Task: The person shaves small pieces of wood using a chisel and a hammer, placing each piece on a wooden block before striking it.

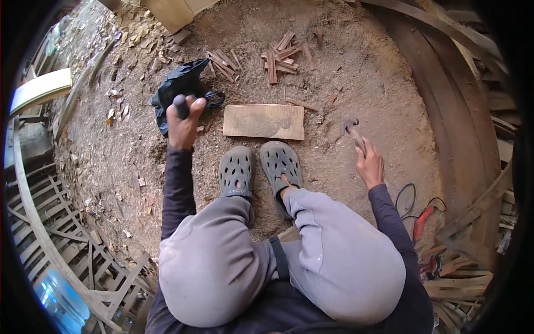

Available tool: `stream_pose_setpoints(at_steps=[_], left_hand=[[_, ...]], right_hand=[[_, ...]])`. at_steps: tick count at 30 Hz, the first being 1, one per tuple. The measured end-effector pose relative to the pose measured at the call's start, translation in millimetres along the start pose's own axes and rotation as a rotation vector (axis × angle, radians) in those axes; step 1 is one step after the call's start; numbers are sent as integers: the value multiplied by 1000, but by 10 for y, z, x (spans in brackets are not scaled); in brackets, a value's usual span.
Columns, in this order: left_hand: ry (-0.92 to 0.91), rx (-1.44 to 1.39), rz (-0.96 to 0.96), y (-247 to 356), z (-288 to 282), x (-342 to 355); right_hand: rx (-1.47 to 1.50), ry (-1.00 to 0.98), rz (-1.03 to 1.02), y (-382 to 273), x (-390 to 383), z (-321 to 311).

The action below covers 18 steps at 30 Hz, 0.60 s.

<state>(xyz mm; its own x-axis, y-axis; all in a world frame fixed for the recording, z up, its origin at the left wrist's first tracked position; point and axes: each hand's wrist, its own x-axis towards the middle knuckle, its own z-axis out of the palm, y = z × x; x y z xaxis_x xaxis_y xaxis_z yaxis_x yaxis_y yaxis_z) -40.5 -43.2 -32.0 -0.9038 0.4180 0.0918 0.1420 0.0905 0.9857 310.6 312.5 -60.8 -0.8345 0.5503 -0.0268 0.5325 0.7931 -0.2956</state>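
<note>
My left hand is closed around a tool with a dark, round-ended handle; the rest of that tool cannot be made out. It is held up just in front of a crumpled black plastic bag on the ground. My right hand grips the wooden handle of a hammer, its metal head pointing away from me. Between the two hands, a flat wooden board lies in front of my feet. A thin wood strip touches or nearly touches its far right corner.
Beyond the board lie a pile of split reddish wood sticks and a smaller bunch. A red power tool with a dark cord rests at right. Long planks line the right side. A blue water jug stands lower left.
</note>
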Motion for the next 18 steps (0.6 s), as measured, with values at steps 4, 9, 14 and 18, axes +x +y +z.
stream_pose_setpoints(at_steps=[4, 9, 14, 18], left_hand=[[-5, 305, -154, -251, -358, -260], [111, 321, -316, -713, -714, -579], [127, 495, -351, -899, -756, -657], [122, 598, -393, -925, -862, -714]], right_hand=[[-162, -82, 68, 340, -50, 494], [137, 100, -231, -483, 865, 709], [30, 11, -384, -635, 1373, 1078], [166, 118, -443, -905, 1537, 1050]])
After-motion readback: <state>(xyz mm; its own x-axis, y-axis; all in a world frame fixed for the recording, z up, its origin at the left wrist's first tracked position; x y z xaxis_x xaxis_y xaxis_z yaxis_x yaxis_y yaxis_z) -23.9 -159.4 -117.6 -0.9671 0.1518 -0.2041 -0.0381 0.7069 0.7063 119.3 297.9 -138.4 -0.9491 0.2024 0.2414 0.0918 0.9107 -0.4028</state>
